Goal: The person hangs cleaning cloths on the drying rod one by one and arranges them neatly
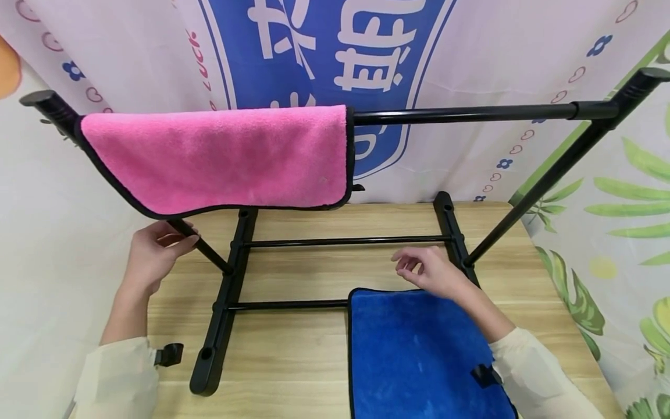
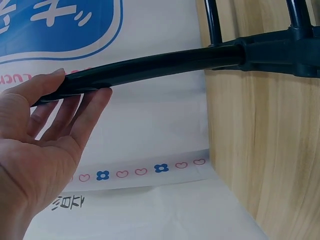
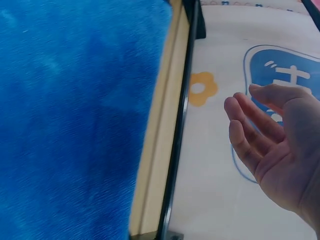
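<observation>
A pink towel [image 1: 225, 160] with black edging hangs over the left part of the top bar [image 1: 460, 114] of a black rack. Below it, my left hand [image 1: 157, 250] grips the rack's left upright pole [image 1: 206, 250]; the left wrist view shows thumb and fingers about the pole [image 2: 150, 70]. My right hand [image 1: 426, 269] hovers above the far edge of a blue towel [image 1: 419, 355], its fingers loosely bent and holding nothing. In the right wrist view that hand [image 3: 275, 140] is apart from the blue towel [image 3: 75, 125].
The rack stands on a wooden table [image 1: 282, 361], on left and right feet [image 1: 214, 349] joined by two low crossbars [image 1: 340, 240]. Its right upright [image 1: 539, 180] slants up beside a leaf-patterned sheet [image 1: 617, 192]. A printed cloth [image 1: 450, 52] hangs behind.
</observation>
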Demonstrator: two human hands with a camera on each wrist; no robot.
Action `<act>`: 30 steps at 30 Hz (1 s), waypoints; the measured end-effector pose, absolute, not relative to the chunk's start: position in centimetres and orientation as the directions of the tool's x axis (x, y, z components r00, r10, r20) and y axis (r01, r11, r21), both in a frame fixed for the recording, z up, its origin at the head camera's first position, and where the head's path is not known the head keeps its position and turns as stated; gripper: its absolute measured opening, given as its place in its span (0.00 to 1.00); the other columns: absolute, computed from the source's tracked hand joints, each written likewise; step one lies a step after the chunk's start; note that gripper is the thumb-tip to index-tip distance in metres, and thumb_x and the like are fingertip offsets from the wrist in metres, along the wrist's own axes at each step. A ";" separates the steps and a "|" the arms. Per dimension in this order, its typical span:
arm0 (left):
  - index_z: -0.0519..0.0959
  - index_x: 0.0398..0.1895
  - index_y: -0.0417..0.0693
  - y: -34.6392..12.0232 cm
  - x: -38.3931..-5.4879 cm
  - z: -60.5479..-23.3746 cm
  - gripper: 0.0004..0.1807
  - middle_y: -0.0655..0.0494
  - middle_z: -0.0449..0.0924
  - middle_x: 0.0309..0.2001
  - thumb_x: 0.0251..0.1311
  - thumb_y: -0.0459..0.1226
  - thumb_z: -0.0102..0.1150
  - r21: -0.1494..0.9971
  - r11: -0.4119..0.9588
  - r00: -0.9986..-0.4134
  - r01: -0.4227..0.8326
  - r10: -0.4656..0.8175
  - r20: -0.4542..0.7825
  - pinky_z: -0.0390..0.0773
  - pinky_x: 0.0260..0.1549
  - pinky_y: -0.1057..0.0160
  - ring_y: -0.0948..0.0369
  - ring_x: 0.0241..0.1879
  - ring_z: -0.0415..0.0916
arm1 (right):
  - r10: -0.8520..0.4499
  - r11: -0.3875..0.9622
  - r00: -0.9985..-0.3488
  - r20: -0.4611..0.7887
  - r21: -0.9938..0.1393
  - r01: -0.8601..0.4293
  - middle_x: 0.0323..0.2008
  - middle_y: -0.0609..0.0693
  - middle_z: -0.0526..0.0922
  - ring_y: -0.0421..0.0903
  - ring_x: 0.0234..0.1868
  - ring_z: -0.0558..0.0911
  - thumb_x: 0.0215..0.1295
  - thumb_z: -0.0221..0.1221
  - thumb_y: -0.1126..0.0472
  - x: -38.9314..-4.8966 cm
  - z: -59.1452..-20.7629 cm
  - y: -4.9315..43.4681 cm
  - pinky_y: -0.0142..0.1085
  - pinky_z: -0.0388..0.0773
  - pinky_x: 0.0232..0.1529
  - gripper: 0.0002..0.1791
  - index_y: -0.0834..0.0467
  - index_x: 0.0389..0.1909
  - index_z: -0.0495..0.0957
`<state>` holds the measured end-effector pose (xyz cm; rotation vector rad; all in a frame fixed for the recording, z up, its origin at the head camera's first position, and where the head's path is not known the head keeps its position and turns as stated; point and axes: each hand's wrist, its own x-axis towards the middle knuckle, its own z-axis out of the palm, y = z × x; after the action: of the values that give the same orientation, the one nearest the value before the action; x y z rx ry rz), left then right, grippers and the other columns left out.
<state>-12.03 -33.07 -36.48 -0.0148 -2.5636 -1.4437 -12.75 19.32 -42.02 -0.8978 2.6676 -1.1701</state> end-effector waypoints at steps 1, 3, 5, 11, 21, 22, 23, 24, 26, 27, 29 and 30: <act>0.78 0.49 0.27 -33.1 -12.0 -36.5 0.12 0.73 0.81 0.37 0.67 0.27 0.62 0.848 0.520 -0.980 0.106 -0.089 0.177 0.82 0.39 0.77 0.76 0.42 0.80 | -0.557 0.535 -0.820 0.130 -0.699 -0.475 0.37 0.49 0.88 0.44 0.37 0.86 0.67 0.64 0.71 -12.7 -42.2 19.5 0.35 0.85 0.35 0.10 0.64 0.48 0.84; 0.78 0.49 0.28 -33.1 -12.0 -36.5 0.11 0.73 0.81 0.38 0.67 0.27 0.63 0.849 0.518 -0.981 0.103 -0.090 0.173 0.82 0.39 0.77 0.75 0.42 0.79 | -0.568 0.538 -0.816 0.105 -0.703 -0.465 0.36 0.49 0.88 0.43 0.37 0.86 0.67 0.64 0.72 -12.7 -42.6 19.9 0.35 0.85 0.35 0.09 0.64 0.47 0.84; 0.78 0.49 0.28 -33.1 -12.0 -36.4 0.11 0.73 0.81 0.38 0.67 0.27 0.62 0.850 0.517 -0.982 0.099 -0.089 0.168 0.82 0.39 0.77 0.75 0.42 0.79 | -0.575 0.547 -0.814 0.080 -0.703 -0.455 0.35 0.48 0.88 0.42 0.36 0.85 0.67 0.64 0.72 -12.5 -43.0 20.5 0.34 0.84 0.34 0.08 0.64 0.46 0.85; 0.78 0.48 0.30 -33.3 -12.2 -36.4 0.10 0.74 0.81 0.37 0.67 0.27 0.63 0.851 0.518 -0.984 0.088 -0.089 0.156 0.83 0.39 0.77 0.76 0.42 0.80 | -0.595 0.555 -0.802 0.052 -0.695 -0.457 0.35 0.49 0.88 0.38 0.35 0.84 0.67 0.64 0.72 -11.7 -44.4 22.1 0.34 0.85 0.35 0.07 0.63 0.44 0.85; 0.78 0.46 0.30 -33.3 -12.2 -36.3 0.09 0.73 0.81 0.38 0.65 0.25 0.63 0.855 0.511 -0.984 0.084 -0.091 0.151 0.83 0.38 0.76 0.75 0.41 0.80 | -0.600 0.563 -0.799 -0.028 -0.724 -0.398 0.35 0.50 0.88 0.37 0.34 0.85 0.67 0.66 0.71 -9.5 -46.8 23.8 0.31 0.85 0.33 0.06 0.63 0.43 0.85; 0.78 0.46 0.30 -33.3 -12.2 -36.3 0.09 0.73 0.81 0.38 0.65 0.25 0.63 0.853 0.515 -0.984 0.086 -0.090 0.153 0.83 0.38 0.76 0.75 0.41 0.80 | -0.610 0.558 -0.791 -0.038 -0.730 -0.394 0.36 0.50 0.89 0.37 0.34 0.85 0.67 0.66 0.71 -9.3 -47.0 23.8 0.31 0.85 0.33 0.06 0.63 0.43 0.85; 0.78 0.46 0.30 -33.3 -12.2 -36.3 0.09 0.73 0.81 0.38 0.65 0.25 0.63 0.850 0.520 -0.984 0.086 -0.089 0.154 0.83 0.38 0.77 0.75 0.41 0.79 | -0.621 0.554 -0.782 -0.051 -0.735 -0.392 0.36 0.50 0.89 0.36 0.34 0.85 0.67 0.65 0.71 -9.1 -47.3 23.8 0.31 0.85 0.33 0.06 0.63 0.43 0.86; 0.78 0.46 0.30 -33.3 -12.2 -36.3 0.09 0.73 0.81 0.38 0.65 0.25 0.63 0.847 0.524 -0.984 0.086 -0.087 0.154 0.83 0.38 0.77 0.75 0.41 0.79 | -0.631 0.551 -0.773 -0.063 -0.738 -0.390 0.36 0.50 0.89 0.36 0.34 0.85 0.67 0.65 0.71 -8.9 -47.5 23.8 0.31 0.85 0.34 0.06 0.63 0.43 0.86; 0.78 0.46 0.30 -33.2 -12.2 -36.3 0.09 0.73 0.81 0.38 0.65 0.26 0.64 0.844 0.529 -0.985 0.086 -0.085 0.153 0.83 0.38 0.77 0.76 0.41 0.79 | -0.653 0.547 -0.753 -0.079 -0.737 -0.397 0.35 0.49 0.88 0.35 0.34 0.85 0.67 0.65 0.71 -8.7 -48.0 23.8 0.31 0.85 0.34 0.06 0.63 0.42 0.86; 0.78 0.46 0.30 -33.2 -12.2 -36.3 0.09 0.73 0.81 0.38 0.65 0.25 0.64 0.843 0.531 -0.985 0.086 -0.084 0.154 0.83 0.38 0.77 0.76 0.41 0.79 | -0.664 0.544 -0.743 -0.082 -0.735 -0.405 0.35 0.49 0.88 0.35 0.35 0.85 0.66 0.65 0.72 -8.6 -48.2 23.7 0.31 0.85 0.35 0.06 0.62 0.42 0.86; 0.78 0.46 0.30 -33.2 -12.3 -36.4 0.09 0.73 0.81 0.38 0.65 0.25 0.64 0.844 0.530 -0.985 0.086 -0.083 0.152 0.82 0.38 0.77 0.76 0.41 0.79 | -0.678 0.549 -0.729 -0.093 -0.724 -0.418 0.36 0.48 0.88 0.33 0.34 0.84 0.66 0.66 0.72 -8.4 -48.5 23.6 0.31 0.85 0.35 0.07 0.61 0.42 0.86; 0.78 0.46 0.30 -33.2 -12.3 -36.5 0.09 0.73 0.81 0.38 0.65 0.25 0.64 0.844 0.530 -0.985 0.085 -0.083 0.151 0.82 0.38 0.77 0.76 0.42 0.79 | -0.681 0.556 -0.726 -0.101 -0.716 -0.422 0.37 0.48 0.88 0.33 0.34 0.83 0.65 0.66 0.72 -8.3 -48.6 23.5 0.31 0.85 0.36 0.08 0.61 0.42 0.87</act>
<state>-12.31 -33.22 -36.47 -0.0016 -2.5938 -1.4444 -8.34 23.51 -48.60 -0.9008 2.4270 -0.9741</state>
